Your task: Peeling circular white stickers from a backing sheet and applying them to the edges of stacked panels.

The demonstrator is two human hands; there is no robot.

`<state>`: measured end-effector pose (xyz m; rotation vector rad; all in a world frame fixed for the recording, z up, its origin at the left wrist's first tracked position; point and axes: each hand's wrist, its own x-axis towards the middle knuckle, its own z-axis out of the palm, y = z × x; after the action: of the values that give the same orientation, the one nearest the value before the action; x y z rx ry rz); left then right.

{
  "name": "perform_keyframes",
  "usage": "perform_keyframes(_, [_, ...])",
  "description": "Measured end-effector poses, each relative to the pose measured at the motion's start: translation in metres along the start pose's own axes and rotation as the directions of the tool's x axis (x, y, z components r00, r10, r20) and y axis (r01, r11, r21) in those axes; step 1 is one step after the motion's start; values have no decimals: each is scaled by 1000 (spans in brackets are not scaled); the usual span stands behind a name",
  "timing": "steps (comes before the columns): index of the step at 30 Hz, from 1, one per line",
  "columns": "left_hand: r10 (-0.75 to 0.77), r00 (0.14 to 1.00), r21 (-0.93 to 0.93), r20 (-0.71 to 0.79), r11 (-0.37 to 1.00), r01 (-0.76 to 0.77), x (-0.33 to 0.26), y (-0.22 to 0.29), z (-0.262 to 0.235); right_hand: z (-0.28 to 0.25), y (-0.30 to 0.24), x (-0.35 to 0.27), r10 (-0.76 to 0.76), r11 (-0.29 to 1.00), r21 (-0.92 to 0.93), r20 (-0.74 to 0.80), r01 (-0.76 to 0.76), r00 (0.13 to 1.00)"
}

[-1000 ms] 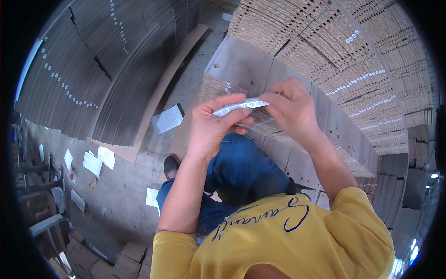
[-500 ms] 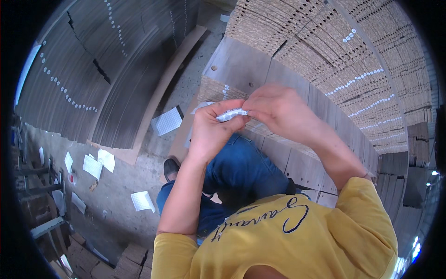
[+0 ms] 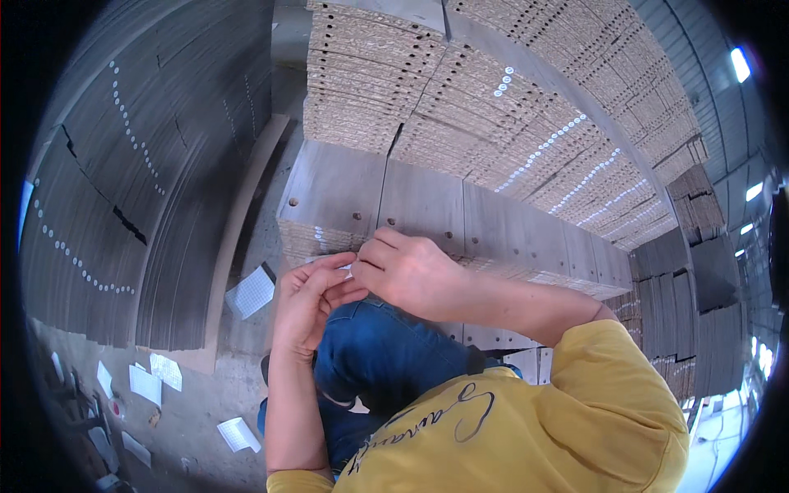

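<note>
Both hands (image 3: 415,275) have drawn closer, a white strip (image 3: 348,269) between their fingers (image 3: 332,261).

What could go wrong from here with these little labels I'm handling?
The white label sheet shows only as a sliver between your left hand and right hand, so it might slip or crumple. Your right hand is close to the grey wood-grain boards in this view, so a quick move could perhaps bump an edge. Loose gridded paper lies on the floor near your legs; stepping on it might make you slide.
</note>
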<state>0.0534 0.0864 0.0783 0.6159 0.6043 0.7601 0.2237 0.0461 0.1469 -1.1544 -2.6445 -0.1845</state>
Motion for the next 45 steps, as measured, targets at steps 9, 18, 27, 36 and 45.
perform_keyframes(9, [16,1000,-11,-12,1000,-16,3,2,9,-46,37,-16,607,401,757,203,-517,768])
perform_keyframes(18, [124,991,53,-58,991,-120,-1,5,11,-63,127,-27,933,338,911,-291,-235,213])
perform_keyframes(27, [147,988,53,-47,988,-144,-2,5,11,-38,146,-23,801,567,683,-587,-460,116])
perform_keyframes(36, [156,987,40,-49,987,-154,-4,4,5,-38,143,-31,776,498,596,-630,-630,16])
perform_keyframes(45, [152,987,58,-44,987,-150,-7,4,6,-22,132,-17,789,614,781,-613,-114,44])
